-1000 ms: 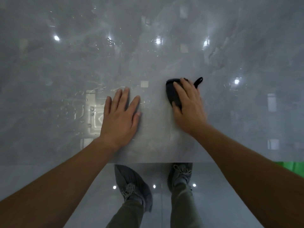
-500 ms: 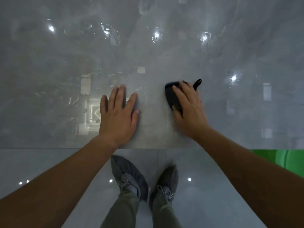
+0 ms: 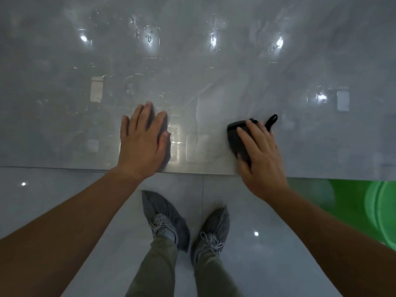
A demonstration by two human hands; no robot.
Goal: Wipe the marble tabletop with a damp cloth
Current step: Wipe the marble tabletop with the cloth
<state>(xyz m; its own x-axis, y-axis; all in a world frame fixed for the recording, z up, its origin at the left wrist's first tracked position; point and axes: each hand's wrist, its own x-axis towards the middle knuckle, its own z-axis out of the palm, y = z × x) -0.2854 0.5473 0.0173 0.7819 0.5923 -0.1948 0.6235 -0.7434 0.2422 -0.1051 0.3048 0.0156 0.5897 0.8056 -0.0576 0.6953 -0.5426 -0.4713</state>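
The glossy grey marble tabletop (image 3: 214,67) fills the upper half of the view, its front edge running across the middle. A dark folded cloth (image 3: 236,139) with a small loop at its far corner lies near that edge on the right. My right hand (image 3: 262,159) presses flat on the cloth with straight fingers, the heel of the hand at the table edge. My left hand (image 3: 142,142) rests flat on the bare marble to the left, fingers straight. Wet streaks and drops show on the marble further back.
Below the table edge is a shiny grey tiled floor (image 3: 64,189) with my two feet in grey shoes (image 3: 165,217). A green round container (image 3: 377,209) stands on the floor at the right, partly under the table.
Both hands have slid back toward the front edge of the table, the right one dragging the cloth with it. The feet have stepped back and more floor shows.
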